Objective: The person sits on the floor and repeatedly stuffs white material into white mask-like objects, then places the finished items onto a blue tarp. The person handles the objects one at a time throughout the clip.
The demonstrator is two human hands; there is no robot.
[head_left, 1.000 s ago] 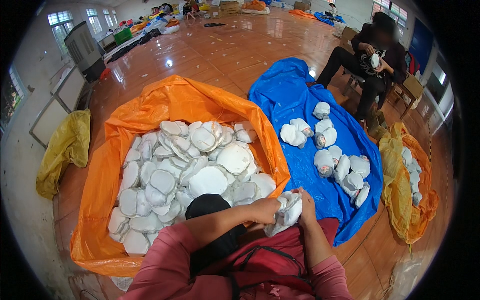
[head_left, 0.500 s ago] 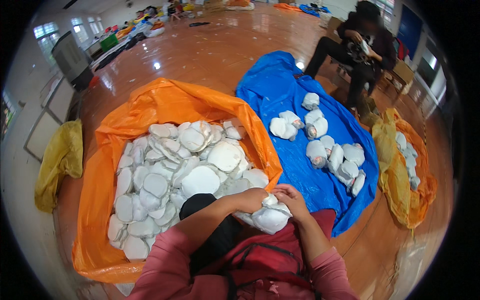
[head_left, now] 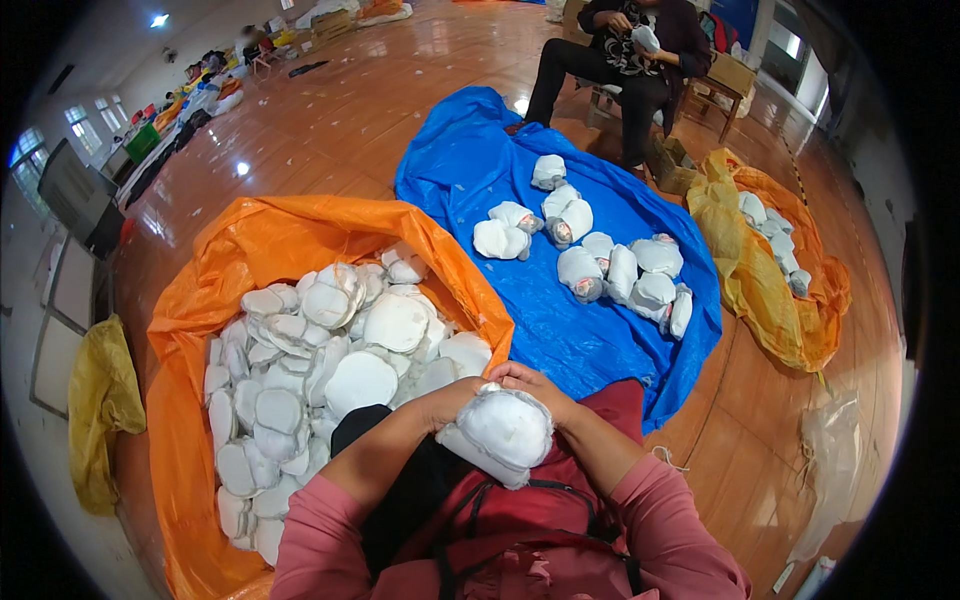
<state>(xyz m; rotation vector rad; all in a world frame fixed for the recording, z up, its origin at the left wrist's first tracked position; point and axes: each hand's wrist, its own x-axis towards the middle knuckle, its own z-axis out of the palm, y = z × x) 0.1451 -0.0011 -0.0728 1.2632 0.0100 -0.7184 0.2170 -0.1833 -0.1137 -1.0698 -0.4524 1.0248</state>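
Between the left hand (head_left: 452,404) and the right hand (head_left: 543,390): one white padded piece (head_left: 512,428), rounded, greyish at the edge, gripped from both sides above the lap. Left fingers curl at its left side, their tips hidden by it; right fingers bend over its upper edge, thumb not clear. Two-sided hold probably serves to steady a soft, floppy thing. Directly beneath the hands: red garment (head_left: 612,408), apparently giving support close to the body. Left of the left hand, just beside: large orange sack (head_left: 300,222), rim turned outward, filled with rounded white pads (head_left: 360,385); its nearness likely suits short reaches. Ahead and to the right of the right hand: blue sheet (head_left: 450,150), spread flat, bearing a loose group of white-and-grey bundles (head_left: 578,270), seemingly laid there to stay apart from the pads. Farther right of the right hand: yellow-and-orange sack (head_left: 735,285) with more white pieces. Well beyond both hands, ahead right: seated co-worker (head_left: 640,75), both hands about a small white item (head_left: 646,38). Far left of the left hand: crumpled yellow sack (head_left: 103,415).
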